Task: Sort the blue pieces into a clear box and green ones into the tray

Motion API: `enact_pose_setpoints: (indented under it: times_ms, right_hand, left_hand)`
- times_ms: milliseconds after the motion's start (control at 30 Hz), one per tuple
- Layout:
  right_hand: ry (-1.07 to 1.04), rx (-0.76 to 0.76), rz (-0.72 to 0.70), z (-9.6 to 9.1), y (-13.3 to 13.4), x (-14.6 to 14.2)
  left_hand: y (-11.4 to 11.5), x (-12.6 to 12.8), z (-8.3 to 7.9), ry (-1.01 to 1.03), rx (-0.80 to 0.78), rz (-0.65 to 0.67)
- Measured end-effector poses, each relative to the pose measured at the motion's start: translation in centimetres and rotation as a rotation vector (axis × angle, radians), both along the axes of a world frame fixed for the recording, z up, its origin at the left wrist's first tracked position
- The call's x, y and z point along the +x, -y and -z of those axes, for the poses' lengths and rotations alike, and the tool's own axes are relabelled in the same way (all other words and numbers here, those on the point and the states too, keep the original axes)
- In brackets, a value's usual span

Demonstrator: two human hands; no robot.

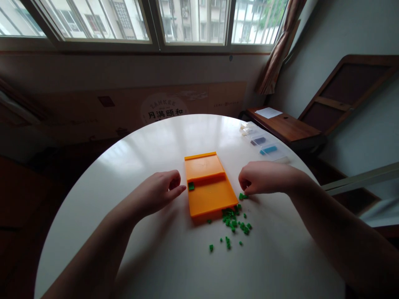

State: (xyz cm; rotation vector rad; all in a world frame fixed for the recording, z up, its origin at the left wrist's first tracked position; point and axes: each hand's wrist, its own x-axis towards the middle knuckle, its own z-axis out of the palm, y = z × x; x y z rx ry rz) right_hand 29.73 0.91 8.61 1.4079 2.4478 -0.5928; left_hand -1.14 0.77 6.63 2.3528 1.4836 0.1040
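On the white table (140,143) an orange hinged box (212,197) lies unfolded, its two shallow halves facing up. A small green block piece (191,187) sits inside its near half, against the left wall. Beside that wall my left hand (162,189) hovers with curled fingers and the thumb apart, nothing visible in it. At the right side of the box, my right hand (260,178) pinches down on a small green brick (245,197) at the table top. A loose pile of tiny green bricks (229,216) lies at the box's near right corner, several scattered closer to me.
A clear compartment case (263,143) with blue and dark pieces lies at the table's far right. Beyond the edge stand a wooden chair (289,126) with a white paper (268,112) on it. A printed carton (199,97) leans under the window.
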Motion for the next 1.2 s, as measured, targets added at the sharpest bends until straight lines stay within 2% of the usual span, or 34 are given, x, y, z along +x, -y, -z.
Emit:
enact_pose_setpoints:
  times_ms: [200, 533, 700, 900, 967, 1067, 1133, 1200]
  right_hand:
    - [-0.078, 0.03, -0.045, -0.1, 0.3, 0.1]
    - [-0.037, -0.056, -0.007, 0.1, 0.1, -1.2]
    - [-0.053, -0.096, -0.042, -0.1, 0.2, -1.3]
    - [-0.135, -0.094, -0.085, -0.8, -0.1, -0.2]
    - [-0.232, -0.037, -0.085, -1.2, -0.3, 0.3]
    - [-0.385, 0.144, -0.079, -1.1, -0.1, -0.3]
    - [-0.43, 0.252, -0.101, -0.4, 0.3, -1.6]
    - [-0.387, 0.34, -0.128, 0.6, 0.8, -3.3]
  left_hand:
    - [0.2, 0.1, -0.1, -0.042, 0.001, 0.008]
    - [0.3, 0.3, 0.0, -0.083, -0.018, 0.026]
    - [0.4, 0.5, -0.2, -0.103, -0.001, 0.025]
    - [0.4, 0.4, -0.1, -0.096, 0.028, 0.033]
    - [0.4, 0.5, -0.1, -0.096, 0.023, 0.032]
    - [0.5, 0.7, -0.2, -0.095, -0.026, 0.045]
    - [0.5, 0.8, -0.2, -0.094, -0.064, 0.067]
    - [0.6, 1.0, -0.1, -0.095, -0.077, 0.085]
